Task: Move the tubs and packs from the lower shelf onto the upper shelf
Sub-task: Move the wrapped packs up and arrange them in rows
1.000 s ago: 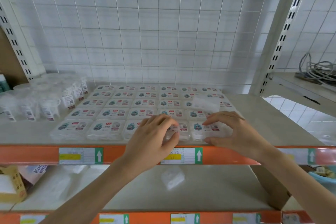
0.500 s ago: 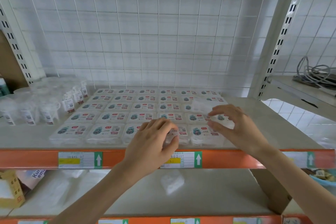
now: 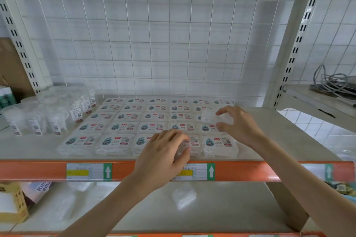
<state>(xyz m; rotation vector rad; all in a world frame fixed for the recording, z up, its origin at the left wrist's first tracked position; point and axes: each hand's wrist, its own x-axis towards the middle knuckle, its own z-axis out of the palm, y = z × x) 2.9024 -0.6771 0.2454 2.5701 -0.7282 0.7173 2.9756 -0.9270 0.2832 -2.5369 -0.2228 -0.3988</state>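
Step in hand, by judgement: seating packs on the upper shelf (image 3: 28, 146) above the orange rail (image 3: 48, 171). Right hand (image 3: 238, 127), fingers and thumb curled, pinches a clear pack (image 3: 212, 117) raised over the laid rows (image 3: 127, 116) behind the rail; left hand (image 3: 165, 152) curls over a front-row pack (image 3: 192, 143) just behind the rail, thumb at its near edge. Next, likely: lower the clear pack squarely, then fetch the loose pack (image 3: 184, 196) on the lower shelf (image 3: 231, 209) beneath the rail.
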